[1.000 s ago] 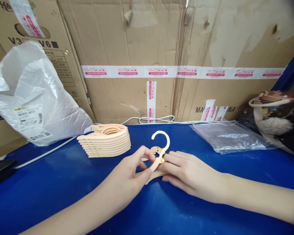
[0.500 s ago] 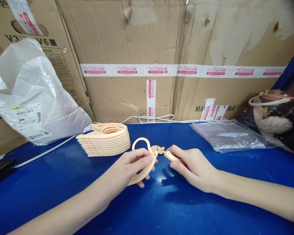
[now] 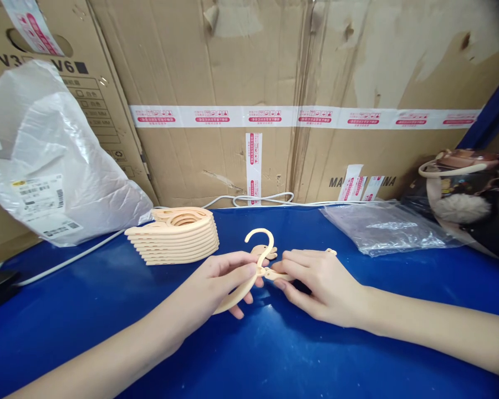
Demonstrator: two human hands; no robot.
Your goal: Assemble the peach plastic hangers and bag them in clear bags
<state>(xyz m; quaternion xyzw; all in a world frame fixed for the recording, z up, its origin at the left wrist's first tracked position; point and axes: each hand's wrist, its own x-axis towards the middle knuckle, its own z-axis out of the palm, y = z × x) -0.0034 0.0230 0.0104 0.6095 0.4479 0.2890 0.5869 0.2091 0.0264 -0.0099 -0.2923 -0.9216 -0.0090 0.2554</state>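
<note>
My left hand [image 3: 222, 280] is closed around a cream hanger arm [image 3: 238, 297], thumb on top near its inner end. From there a curved hanger hook [image 3: 271, 242] rises, its open tip pointing left. My right hand [image 3: 326, 285] grips another cream hanger arm [image 3: 279, 275], mostly covered by the fingers; its far end shows beyond the knuckles. The two inner ends meet beside the left thumb; whether they are locked is unclear. Behind the hook lies a flat wooden-looking piece [image 3: 256, 251], partly hidden. A stack of several folded cream hangers [image 3: 174, 244] sits to the left.
A white plastic parcel bag [image 3: 66, 166] leans at the left. Clear plastic packaging [image 3: 370, 227] and a dark bag with a pompom [image 3: 461, 208] are at the right. A white cable [image 3: 270, 198] runs along the cardboard [image 3: 216, 160] behind the blue table [image 3: 274, 360].
The right hand has moved its hanger arm left and down against the piece in the left hand; the gap between them has closed. The hook has swung right. The view has shifted slightly.
</note>
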